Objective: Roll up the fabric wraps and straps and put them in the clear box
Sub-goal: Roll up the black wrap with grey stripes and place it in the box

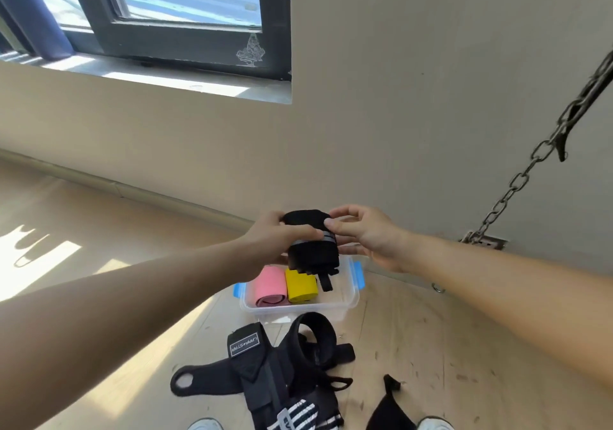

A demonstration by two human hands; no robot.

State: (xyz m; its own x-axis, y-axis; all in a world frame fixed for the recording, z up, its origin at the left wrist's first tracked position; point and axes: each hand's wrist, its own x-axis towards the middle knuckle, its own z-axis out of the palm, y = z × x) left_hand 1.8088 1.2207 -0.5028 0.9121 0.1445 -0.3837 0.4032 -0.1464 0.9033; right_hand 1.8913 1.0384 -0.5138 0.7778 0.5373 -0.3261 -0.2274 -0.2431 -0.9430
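Nearest to the camera, a pile of black straps (265, 370) is seen on the wooden floor (431, 346), loose and not yet rolled. A smaller black piece (391, 409) lies apart to its right. Just beyond the pile the clear box (351, 300) is placed, open at the top. A pink roll (270, 285) and a yellow roll (301, 285) are already laid in its left part, side by side and touching.

Above the far side of the box, a black roll (311, 247) is held by both hands. The left hand (268, 240) is wrapped round it, with the fingers curled behind and the thumb laid across the front. By the right hand (368, 233) its upper right edge is pinched between thumb and fingertips. A short tab hangs from the roll toward the box. Farther back, a chain (530, 164) is fixed at the foot of the wall, and a window (166, 14) is set higher.

The step in hand is judged to be the placing of this finished roll. For the next move, the roll should be lowered into the free space right of the yellow roll. The grip should be held tight until the roll rests there, so that it is not unwound.
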